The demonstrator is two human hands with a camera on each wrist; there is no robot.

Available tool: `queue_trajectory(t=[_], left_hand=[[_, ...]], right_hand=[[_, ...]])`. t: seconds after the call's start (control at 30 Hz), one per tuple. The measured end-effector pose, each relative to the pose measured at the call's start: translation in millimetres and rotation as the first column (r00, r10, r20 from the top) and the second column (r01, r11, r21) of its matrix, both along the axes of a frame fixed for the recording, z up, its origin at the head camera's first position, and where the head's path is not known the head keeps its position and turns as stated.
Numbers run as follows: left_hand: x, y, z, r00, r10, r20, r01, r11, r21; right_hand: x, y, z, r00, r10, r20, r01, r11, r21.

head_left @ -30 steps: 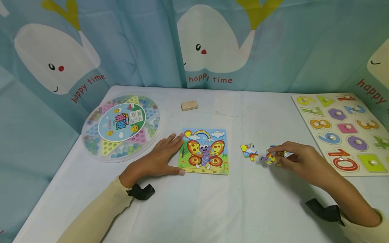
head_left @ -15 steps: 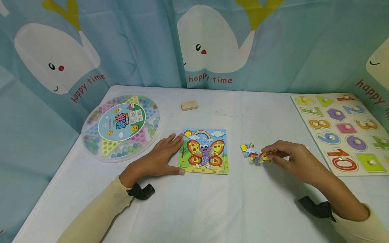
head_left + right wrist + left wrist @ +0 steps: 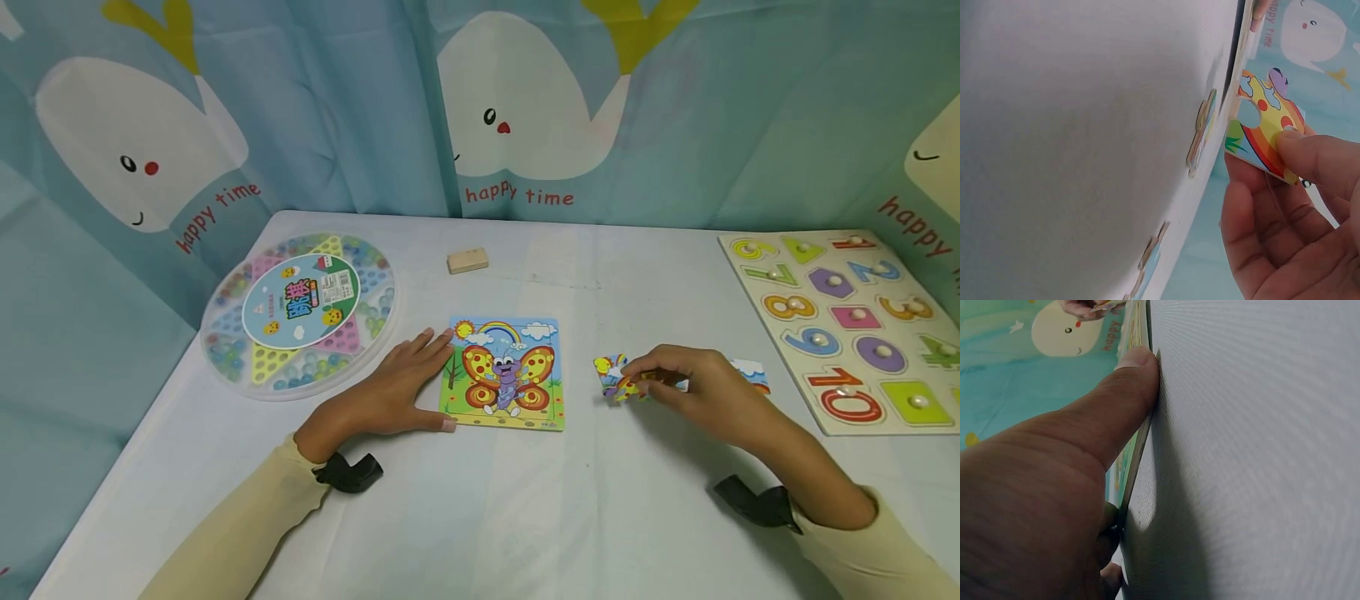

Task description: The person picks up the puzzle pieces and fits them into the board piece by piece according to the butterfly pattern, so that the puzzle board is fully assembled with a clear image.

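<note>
My left hand (image 3: 393,392) lies along the left edge of a square butterfly jigsaw puzzle (image 3: 507,375), fingers spread and touching its upper left side, thumb at the lower left corner. My right hand (image 3: 701,396) pinches a jigsaw piece (image 3: 1266,128) between thumb and fingers, raised off the table; it shows a red and yellow spotted wing and a bit of purple. Under and just left of that hand, a jigsaw piece with a sun (image 3: 606,367) lies on the table, partly covered. Another piece, white, blue and red (image 3: 752,375), shows behind the right hand.
A round clear case of Chinese checkers with marbles (image 3: 300,312) stands at left. A small wooden block (image 3: 467,261) lies behind the puzzle. At right is a number and shape peg board (image 3: 847,333). A whale-print curtain (image 3: 360,108) hangs behind the table.
The right hand has moved left with the jigsaw piece, coming over the sun piece and uncovering the piece behind it at right. The left hand and the puzzle stay put.
</note>
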State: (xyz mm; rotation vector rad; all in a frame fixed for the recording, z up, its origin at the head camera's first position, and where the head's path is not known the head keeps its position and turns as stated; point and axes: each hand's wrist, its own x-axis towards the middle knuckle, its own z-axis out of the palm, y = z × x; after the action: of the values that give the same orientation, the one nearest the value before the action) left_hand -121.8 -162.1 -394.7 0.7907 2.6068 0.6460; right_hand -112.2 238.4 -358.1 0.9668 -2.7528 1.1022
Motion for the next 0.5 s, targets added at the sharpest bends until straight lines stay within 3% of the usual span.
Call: queue_trajectory(t=[0.2, 0.5], left_hand=[[0.2, 0.2, 0.9, 1.000, -0.001, 0.002, 0.001, 1.000, -0.004], [-0.1, -0.8, -1.5, 1.000, -0.002, -0.002, 0.002, 1.000, 0.013]], right_hand=[[-1.9, -6, 1.0, 1.000, -0.015, -0.017, 0.016, 0.999, 0.037], [-6.6, -19, 2.6, 0.998, -0.027, 0.063, 0.024, 0.998, 0.050]])
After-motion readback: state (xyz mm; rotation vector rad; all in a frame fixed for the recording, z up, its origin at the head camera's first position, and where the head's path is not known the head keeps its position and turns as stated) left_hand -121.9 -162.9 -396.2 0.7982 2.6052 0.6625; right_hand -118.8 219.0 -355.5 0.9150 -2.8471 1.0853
